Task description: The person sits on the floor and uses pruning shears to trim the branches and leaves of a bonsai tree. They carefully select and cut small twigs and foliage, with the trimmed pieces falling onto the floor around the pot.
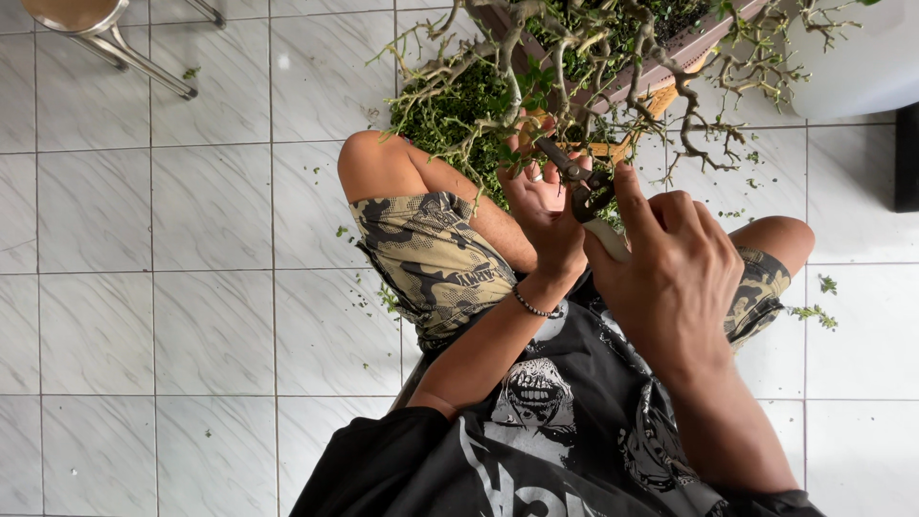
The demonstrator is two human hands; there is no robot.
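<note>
Right hand (675, 273) clamped on pruning shears (579, 191), blades at a branch (517, 96). Left hand (538, 206) half-closed beside blades, holding nothing discernible. Risk, judged: nicked fingers, or wrong twig severed.

You're sitting on a floor of white marbled tiles (191, 316) with grey grout lines. Small green clippings (814, 311) lie scattered on it at the right of the frame, with finer crumbs (369, 297) just beside your left thigh. Upper left, metal chair legs (144, 62) stand on the tiles, and one stray leaf (191, 73) rests just beside them.
</note>
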